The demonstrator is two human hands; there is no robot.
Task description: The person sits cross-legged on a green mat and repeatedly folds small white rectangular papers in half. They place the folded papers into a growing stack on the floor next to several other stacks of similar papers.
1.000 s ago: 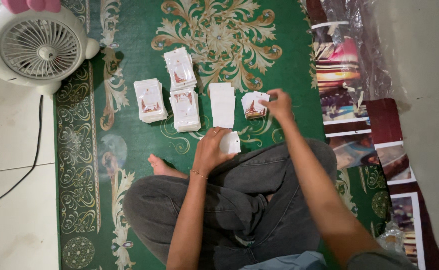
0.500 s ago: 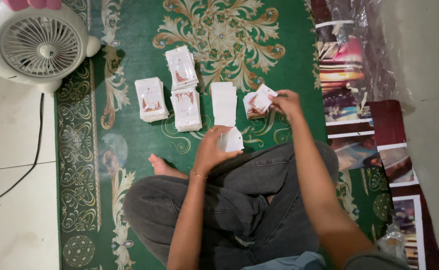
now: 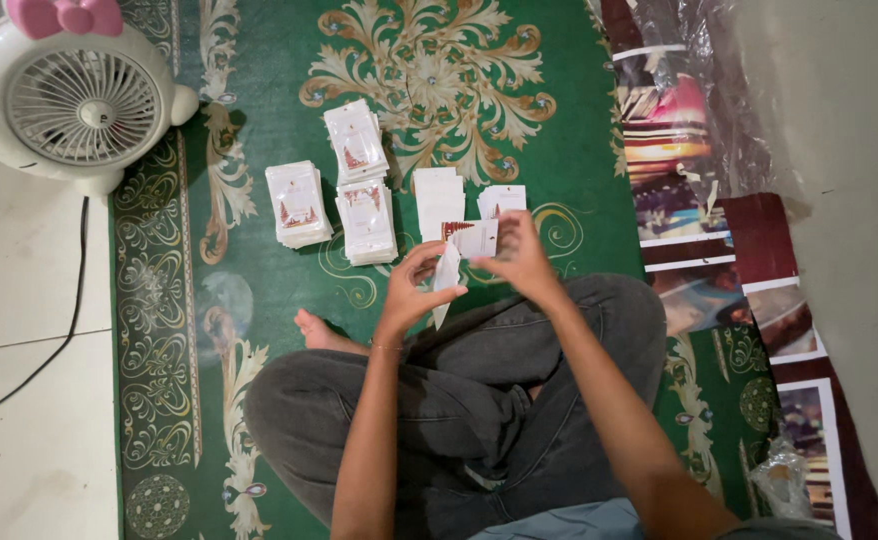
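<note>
Cards (image 3: 471, 238) sit pinched between both hands above the rug (image 3: 259, 60), near its middle. Right hand (image 3: 521, 255) grips a card's edge; left hand (image 3: 411, 292) clasps a white sleeve (image 3: 446, 275), perhaps folded. Beyond them four stacks (image 3: 367, 210) lie on the rug. Fan (image 3: 79, 95) stands at its far left corner.

Card stacks (image 3: 364, 195) lie on rug (image 3: 259, 300) before crossed legs (image 3: 439, 420); fan (image 3: 74, 95) far left, plastic sheet (image 3: 719, 110) right.
</note>
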